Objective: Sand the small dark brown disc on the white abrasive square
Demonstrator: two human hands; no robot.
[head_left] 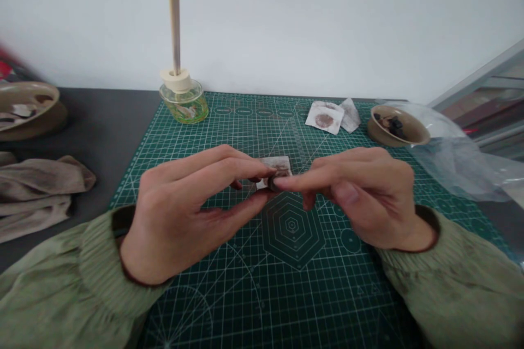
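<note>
My left hand (192, 204) is closed in a pinch, with thumb and fingertips around a small dark round piece (273, 182). Stretched out from my right hand (364, 193), the index finger touches that piece from the right; its thumb stands apart and the other fingers are partly curled. Just behind the fingertips lies a small white paper square with brown smudges (278, 162), partly covered by my left fingers. What exactly the dark piece is cannot be made out, as the fingertips hide much of it.
A green cutting mat (295, 294) lies under both hands. Behind are a reed diffuser (186, 101), stained white paper squares (325, 117) and a small bowl of dark bits (397, 125) beside clear plastic (454, 158). Leftward are a larger bowl (49, 114) and a brown cloth (45, 185).
</note>
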